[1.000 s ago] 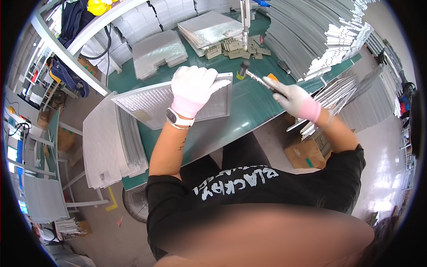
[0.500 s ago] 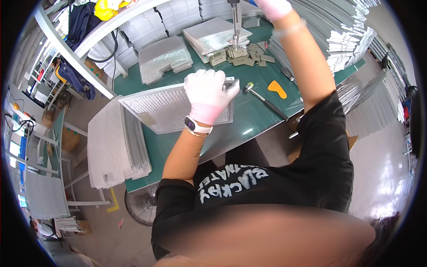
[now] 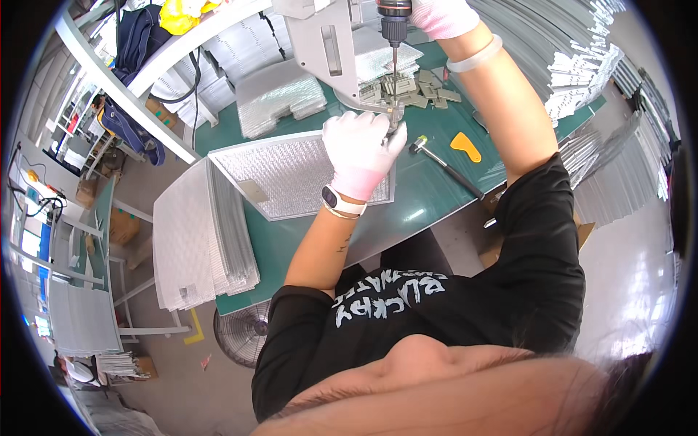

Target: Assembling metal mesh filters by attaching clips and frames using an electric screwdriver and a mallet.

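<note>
A silver framed mesh panel (image 3: 273, 171) lies tilted on the green table, with a small tan plate at its lower left. My left hand (image 3: 360, 149), in a white glove with a pink cuff, is closed on its far right edge. The thumb and fingers meet there beside a small metal piece (image 3: 394, 118). My right hand (image 3: 442, 16), gloved alike, is closed around a power screwdriver (image 3: 394, 22), partly cut off by the top edge. Its long bit points down at the metal piece. A grey slotted tool arm (image 3: 323, 47) stands left of the bit.
A stack of mesh panels (image 3: 196, 232) leans at the table's left. Behind are silver sheets (image 3: 280, 98) and small tan plates (image 3: 422, 91). A hammer (image 3: 447, 168) and a yellow scraper (image 3: 466, 147) lie at right. A fan (image 3: 243, 334) stands below.
The power screwdriver has come down and nearer in my right hand, its bit now by my left hand. The grey tool arm has come into view. My left hand stays on the panel.
</note>
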A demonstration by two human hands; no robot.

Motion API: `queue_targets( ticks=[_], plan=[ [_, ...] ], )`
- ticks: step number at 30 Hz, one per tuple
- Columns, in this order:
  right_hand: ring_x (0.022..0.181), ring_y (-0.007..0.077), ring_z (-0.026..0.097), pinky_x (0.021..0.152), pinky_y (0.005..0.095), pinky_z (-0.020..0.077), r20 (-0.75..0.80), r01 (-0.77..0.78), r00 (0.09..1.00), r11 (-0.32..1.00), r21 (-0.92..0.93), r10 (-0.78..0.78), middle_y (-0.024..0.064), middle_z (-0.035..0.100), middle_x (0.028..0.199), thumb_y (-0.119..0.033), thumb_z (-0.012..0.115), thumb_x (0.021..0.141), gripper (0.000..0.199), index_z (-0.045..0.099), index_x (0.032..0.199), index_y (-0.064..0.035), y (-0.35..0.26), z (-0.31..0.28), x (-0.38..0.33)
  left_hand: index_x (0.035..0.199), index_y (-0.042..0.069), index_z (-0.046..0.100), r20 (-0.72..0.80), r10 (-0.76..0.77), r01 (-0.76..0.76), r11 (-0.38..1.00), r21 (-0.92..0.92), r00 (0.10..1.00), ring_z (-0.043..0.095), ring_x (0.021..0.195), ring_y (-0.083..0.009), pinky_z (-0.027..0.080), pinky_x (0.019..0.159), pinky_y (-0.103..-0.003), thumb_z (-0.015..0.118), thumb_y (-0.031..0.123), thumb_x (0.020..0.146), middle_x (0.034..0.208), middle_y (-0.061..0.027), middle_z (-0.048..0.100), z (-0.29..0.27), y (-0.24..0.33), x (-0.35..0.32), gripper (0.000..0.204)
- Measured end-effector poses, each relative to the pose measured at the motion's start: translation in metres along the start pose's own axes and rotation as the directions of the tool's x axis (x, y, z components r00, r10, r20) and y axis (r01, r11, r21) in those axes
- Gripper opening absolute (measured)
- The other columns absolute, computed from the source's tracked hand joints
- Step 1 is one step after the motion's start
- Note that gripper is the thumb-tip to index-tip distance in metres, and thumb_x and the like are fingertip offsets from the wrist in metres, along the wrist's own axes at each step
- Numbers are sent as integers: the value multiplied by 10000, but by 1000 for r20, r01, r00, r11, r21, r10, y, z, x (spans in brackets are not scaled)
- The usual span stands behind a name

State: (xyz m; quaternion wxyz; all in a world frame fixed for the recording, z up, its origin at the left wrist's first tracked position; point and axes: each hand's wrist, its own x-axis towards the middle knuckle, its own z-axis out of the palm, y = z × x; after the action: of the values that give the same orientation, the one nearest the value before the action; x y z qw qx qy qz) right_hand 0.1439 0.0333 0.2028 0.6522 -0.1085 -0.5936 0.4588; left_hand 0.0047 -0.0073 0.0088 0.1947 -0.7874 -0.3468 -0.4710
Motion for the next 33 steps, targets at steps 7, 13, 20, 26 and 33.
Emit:
queue_targets(
  ticks=[7,13,20,26,33],
  plan=[
    [615,90,541,491,212,414,135,-105,986,994,23,101,-5,559,749,-192,625,939,110,555,885,-125,1,4,6,620,156,632,-77,18,-24,997,-70,997,547,517,-241,392,557,-401,750,315,717,560,-14,556,1,0,-1,221],
    [578,85,489,504,222,384,222,-236,949,971,41,222,-15,523,667,-219,619,935,204,558,768,-119,4,12,-4,646,136,628,-72,11,-21,991,-133,997,561,524,-240,430,562,-371,789,268,701,594,-30,588,-6,0,2,215],
    [577,93,460,493,215,356,467,156,873,988,12,-143,23,494,717,-180,642,897,203,516,989,-50,34,9,-26,683,171,659,-38,-35,28,985,-171,999,570,540,-216,453,577,-352,782,266,728,602,-6,591,-4,3,-9,162],
    [545,111,500,480,191,382,332,-311,925,868,387,184,46,554,706,-195,649,866,281,594,1044,15,49,-1,-33,826,192,718,-146,-44,20,987,-157,988,617,663,-171,479,662,-334,759,290,781,720,24,647,6,7,-20,115],
    [666,149,656,614,255,533,-39,8,999,942,334,5,83,704,789,-89,615,863,139,699,882,20,118,-31,-31,821,99,700,124,-122,123,992,2,985,595,615,-217,462,591,-368,743,317,822,676,-31,600,-8,9,-11,222]
  ],
)
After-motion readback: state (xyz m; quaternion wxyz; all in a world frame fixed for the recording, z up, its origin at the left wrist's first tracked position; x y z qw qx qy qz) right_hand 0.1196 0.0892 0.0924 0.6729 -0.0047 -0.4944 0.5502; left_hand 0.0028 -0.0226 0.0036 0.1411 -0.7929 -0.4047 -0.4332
